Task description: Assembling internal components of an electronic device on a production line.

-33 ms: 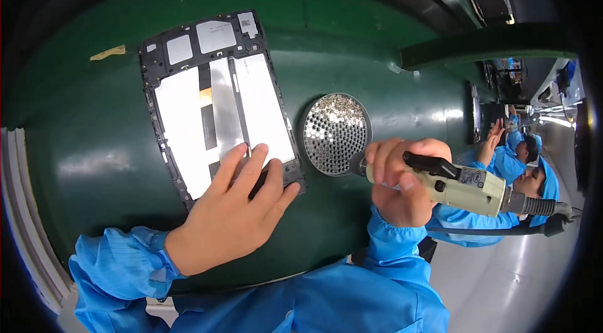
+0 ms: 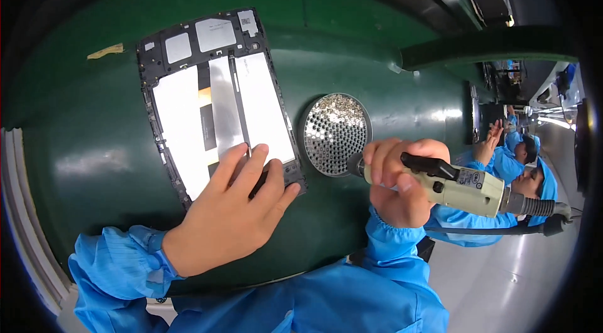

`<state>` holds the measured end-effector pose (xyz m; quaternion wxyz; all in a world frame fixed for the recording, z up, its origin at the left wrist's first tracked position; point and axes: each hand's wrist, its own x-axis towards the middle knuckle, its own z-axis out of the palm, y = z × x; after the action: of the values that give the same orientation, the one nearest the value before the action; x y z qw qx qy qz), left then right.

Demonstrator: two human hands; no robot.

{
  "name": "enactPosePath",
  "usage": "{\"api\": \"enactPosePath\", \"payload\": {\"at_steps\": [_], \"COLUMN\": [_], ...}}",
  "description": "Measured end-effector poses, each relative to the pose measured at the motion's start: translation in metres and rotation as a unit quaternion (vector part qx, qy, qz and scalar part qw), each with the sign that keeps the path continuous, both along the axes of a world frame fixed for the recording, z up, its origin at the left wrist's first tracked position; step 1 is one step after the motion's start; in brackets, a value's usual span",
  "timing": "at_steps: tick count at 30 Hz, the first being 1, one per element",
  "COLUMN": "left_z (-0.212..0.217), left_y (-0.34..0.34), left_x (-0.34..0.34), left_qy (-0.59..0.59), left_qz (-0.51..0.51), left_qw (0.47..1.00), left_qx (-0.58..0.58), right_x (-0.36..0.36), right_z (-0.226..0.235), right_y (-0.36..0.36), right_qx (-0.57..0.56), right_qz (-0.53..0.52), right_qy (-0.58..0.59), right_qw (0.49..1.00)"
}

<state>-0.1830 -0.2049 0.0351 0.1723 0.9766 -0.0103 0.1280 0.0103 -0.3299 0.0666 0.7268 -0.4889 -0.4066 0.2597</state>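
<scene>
An opened tablet chassis [image 2: 168, 53] lies on the green bench, black-framed, with white panels [image 2: 179, 125] and a silvery strip between them. My left hand [image 2: 232, 213] rests on its lower end, fingers spread and fingertips touching it. My right hand [image 2: 402, 185] is wrapped round a pale green electric screwdriver [image 2: 468, 191], its cable end to the right. The screwdriver's dark nose is at the lower right rim of a round perforated screw tray [image 2: 336, 151]. Many small screws lie in that tray, heaped at its far side. The driver's tip is hidden.
A strip of yellowish tape [image 2: 105, 51] sticks to the bench at the far left. A dark green bar [image 2: 483, 47] crosses at the upper right. Beyond the screwdriver, people in blue coats and caps [image 2: 534, 188] work on the right. A pale rail [image 2: 31, 207] borders the left side.
</scene>
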Motion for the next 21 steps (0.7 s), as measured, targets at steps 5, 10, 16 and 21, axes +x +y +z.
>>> {"api": "enactPosePath", "payload": {"at_steps": [5,10,16,21], "left_z": [-0.005,-0.006,-0.005,-0.007], "left_y": [0.004,0.004,0.005,0.003], "left_x": [0.0,0.003,0.003,0.002], "left_qy": [-0.016,-0.013,-0.013,-0.023], "left_qz": [0.012,0.021,0.027,0.032], "left_qw": [1.0,1.0,0.999,0.998], "left_qx": [0.001,-0.016,-0.039,-0.04], "right_x": [-0.003,-0.001,0.0,-0.002], "right_z": [-0.002,-0.008,-0.009,-0.009], "right_y": [-0.002,-0.009,-0.007,-0.007], "right_qx": [-0.02,-0.022,-0.031,-0.035], "right_qz": [-0.005,-0.011,0.0,-0.006], "right_qy": [-0.019,-0.018,-0.028,-0.026], "right_qw": [1.0,1.0,0.999,0.999]}}
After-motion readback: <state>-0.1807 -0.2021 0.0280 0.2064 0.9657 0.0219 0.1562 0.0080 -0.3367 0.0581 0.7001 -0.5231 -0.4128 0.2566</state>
